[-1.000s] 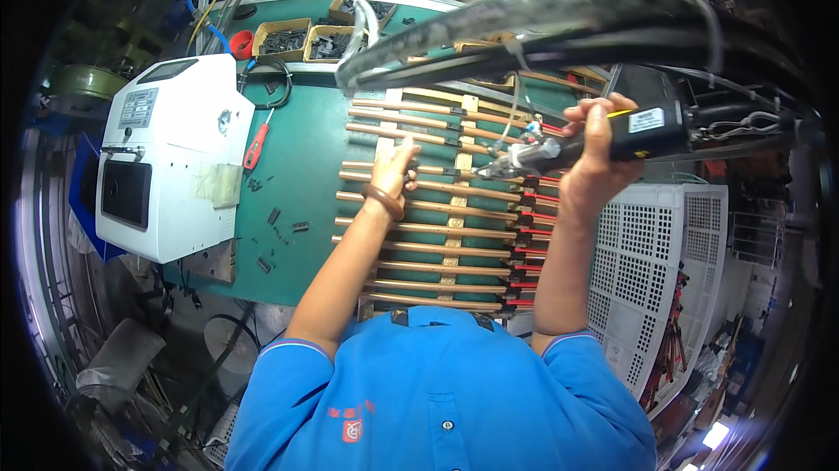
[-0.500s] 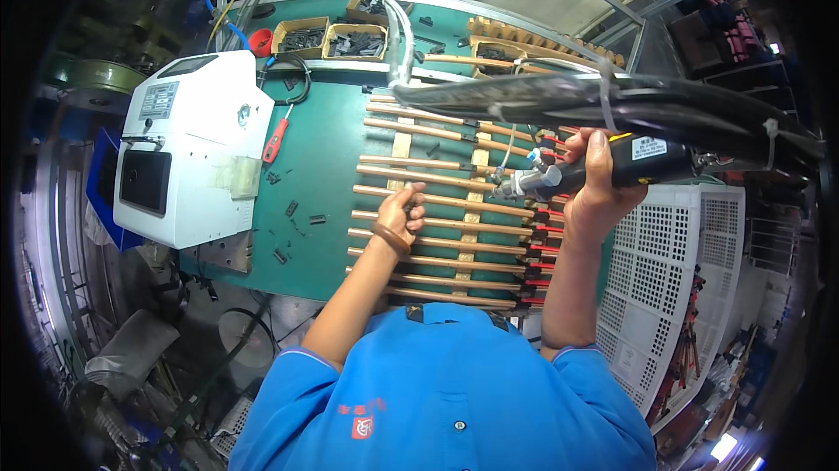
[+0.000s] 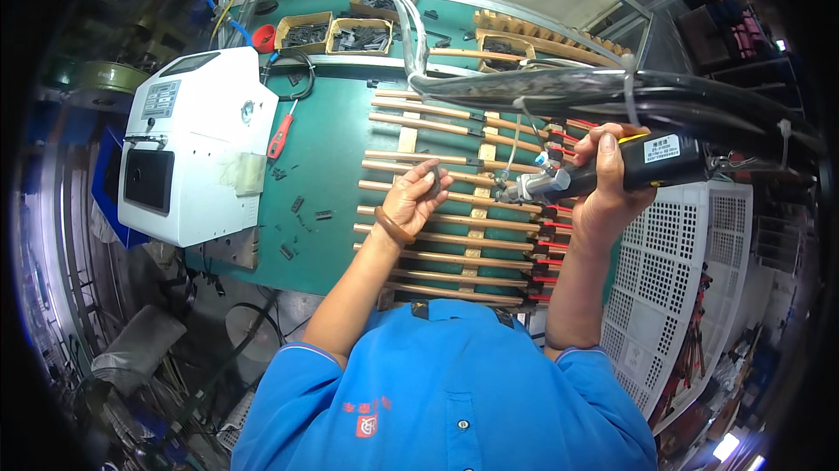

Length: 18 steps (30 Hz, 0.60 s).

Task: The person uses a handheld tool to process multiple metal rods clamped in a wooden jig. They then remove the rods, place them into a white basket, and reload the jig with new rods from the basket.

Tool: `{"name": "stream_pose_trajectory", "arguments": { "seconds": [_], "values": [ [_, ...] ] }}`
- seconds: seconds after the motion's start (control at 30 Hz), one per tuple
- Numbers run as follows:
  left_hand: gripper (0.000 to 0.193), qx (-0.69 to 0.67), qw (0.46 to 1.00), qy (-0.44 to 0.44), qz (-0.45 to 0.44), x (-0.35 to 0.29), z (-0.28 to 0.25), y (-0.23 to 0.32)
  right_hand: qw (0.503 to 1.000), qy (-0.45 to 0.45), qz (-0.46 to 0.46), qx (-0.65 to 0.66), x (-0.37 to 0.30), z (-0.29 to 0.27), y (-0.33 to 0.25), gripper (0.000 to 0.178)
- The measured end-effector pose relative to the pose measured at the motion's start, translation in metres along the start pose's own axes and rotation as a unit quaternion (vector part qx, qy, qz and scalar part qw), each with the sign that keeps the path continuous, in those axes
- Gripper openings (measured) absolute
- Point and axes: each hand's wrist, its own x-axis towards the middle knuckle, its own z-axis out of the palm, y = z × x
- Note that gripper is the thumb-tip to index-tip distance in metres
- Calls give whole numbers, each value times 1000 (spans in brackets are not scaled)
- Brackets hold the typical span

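My left hand [image 3: 418,194], a brown bangle on its wrist, is over the row of wooden sticks [image 3: 454,219]. Its fingers hold a small black plastic piece [image 3: 435,181]. The copper-toned sticks lie side by side across two pale notched wooden strips [image 3: 476,235], with black and red fittings toward their right ends. In my right hand [image 3: 603,183] is a black powered screwdriver [image 3: 660,156], gripped around its body. Its silver metal nose [image 3: 546,183] points left, close above the sticks; whether it touches them I cannot tell. A bundle of black hoses [image 3: 559,91] hangs across above it.
A white boxy machine [image 3: 197,152] stands at the left of the green table [image 3: 328,148]. Near it lie a red screwdriver [image 3: 281,135] and loose black pieces [image 3: 324,215]. Cardboard boxes of black parts [image 3: 361,37] sit at the back. A white perforated basket [image 3: 651,292] stands at the right.
My left hand has opened out and moved slightly up and right, and the black piece in its fingers now shows. The powered screwdriver and my right hand have shifted slightly right.
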Motion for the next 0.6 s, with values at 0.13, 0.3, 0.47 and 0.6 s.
{"name": "stream_pose_trajectory", "arguments": {
  "seconds": [0.13,0.3,0.47,0.6],
  "values": [
    [30,91,994,52,-15,-1,20,-5,1000,-7,-16,-23,-3,-11,9,7],
    [25,11,997,-4,-79,7,8,-13,1000,2,13,-24,-4,-13,13,15],
    [21,-83,986,-78,-121,8,1,-25,1000,7,-9,24,-3,-18,23,21],
    [20,-114,983,-73,-124,5,10,-27,999,-8,-3,48,0,-13,20,15]
  ]
}}
